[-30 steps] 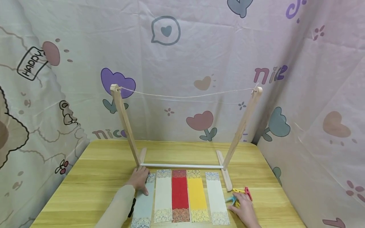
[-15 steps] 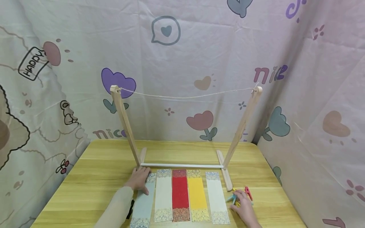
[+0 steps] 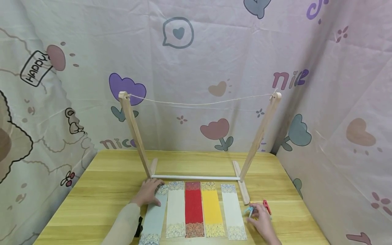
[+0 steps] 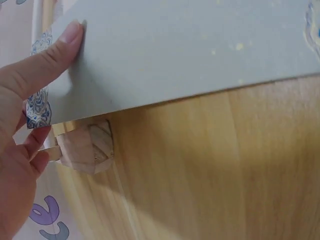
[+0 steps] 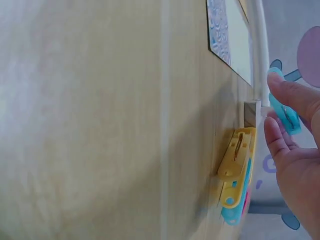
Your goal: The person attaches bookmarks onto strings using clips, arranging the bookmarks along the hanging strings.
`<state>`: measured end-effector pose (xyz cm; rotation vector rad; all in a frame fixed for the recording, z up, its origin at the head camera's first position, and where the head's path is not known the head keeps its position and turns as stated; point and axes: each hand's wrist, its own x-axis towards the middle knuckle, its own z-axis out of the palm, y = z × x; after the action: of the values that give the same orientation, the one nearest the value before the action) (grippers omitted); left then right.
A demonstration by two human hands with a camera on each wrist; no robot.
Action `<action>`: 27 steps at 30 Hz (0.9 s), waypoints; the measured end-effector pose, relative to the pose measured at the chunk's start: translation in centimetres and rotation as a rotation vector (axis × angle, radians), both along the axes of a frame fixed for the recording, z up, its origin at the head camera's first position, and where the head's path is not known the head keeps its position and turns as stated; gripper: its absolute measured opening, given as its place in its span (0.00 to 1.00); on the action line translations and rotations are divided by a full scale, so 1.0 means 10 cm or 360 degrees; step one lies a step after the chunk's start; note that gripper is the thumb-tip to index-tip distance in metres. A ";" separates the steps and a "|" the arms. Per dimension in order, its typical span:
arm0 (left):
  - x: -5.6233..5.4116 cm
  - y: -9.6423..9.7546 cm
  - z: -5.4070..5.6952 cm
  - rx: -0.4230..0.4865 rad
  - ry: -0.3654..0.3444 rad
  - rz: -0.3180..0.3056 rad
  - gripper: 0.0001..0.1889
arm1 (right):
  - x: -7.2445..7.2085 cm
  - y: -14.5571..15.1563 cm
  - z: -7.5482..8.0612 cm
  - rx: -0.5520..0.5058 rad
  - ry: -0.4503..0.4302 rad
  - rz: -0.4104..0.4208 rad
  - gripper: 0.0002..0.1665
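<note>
My left hand [image 3: 148, 192] holds the far end of a pale grey-blue paper strip [image 3: 155, 217] with patterned ends. In the left wrist view the thumb lies on top of the strip [image 4: 170, 55], fingers are underneath, and the strip's edge is off the table. At the right, my right hand [image 3: 264, 222] pinches a light blue clothespin [image 5: 286, 115] between thumb and fingers, above the table. Below it lie a yellow clothespin [image 5: 236, 157], another light blue clothespin [image 5: 231, 215] and a red clothespin [image 3: 267, 206].
White [image 3: 176, 209], red [image 3: 194, 209], yellow [image 3: 212, 209] and another white strip [image 3: 233, 211] lie in a row. Behind them stands a wooden frame [image 3: 134, 132] with a string [image 3: 193, 103] across its top and a white rod [image 3: 196, 177] low down. A patterned cloth [image 3: 196, 61] hangs behind.
My right hand has lifted the light blue clothespin from the pile. The grey-blue strip's near end has shifted slightly left and toward me in my left hand.
</note>
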<state>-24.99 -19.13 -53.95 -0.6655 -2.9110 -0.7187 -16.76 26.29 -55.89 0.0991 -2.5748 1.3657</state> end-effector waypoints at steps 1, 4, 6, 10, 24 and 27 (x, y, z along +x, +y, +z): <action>0.00 0.00 0.00 0.0047 -0.0027 0.0005 0.41 | 0.00 0.00 0.00 -0.0056 0.0012 0.0004 0.29; 0.00 0.00 -0.02 0.0233 -0.0126 0.0018 0.40 | -0.01 -0.02 0.01 -0.0215 0.0065 0.0003 0.28; -0.01 -0.01 -0.03 0.0362 -0.0175 0.0020 0.40 | -0.02 -0.02 0.01 -0.0290 0.0110 0.0007 0.27; -0.02 0.00 -0.04 0.0643 -0.0269 0.0041 0.36 | -0.03 -0.03 0.03 -0.0378 0.0130 0.0001 0.27; -0.07 -0.01 -0.08 0.1342 -0.0533 0.0180 0.29 | -0.02 -0.05 0.16 -0.0590 -0.0120 -0.0094 0.22; -0.05 0.00 -0.06 0.1435 -0.0557 0.0239 0.28 | -0.02 -0.05 0.17 -0.0627 -0.0148 -0.0096 0.20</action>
<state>-25.54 -19.08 -54.51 -0.2170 -2.4028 -2.0664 -16.97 25.76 -54.16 -0.1093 -2.3017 1.8594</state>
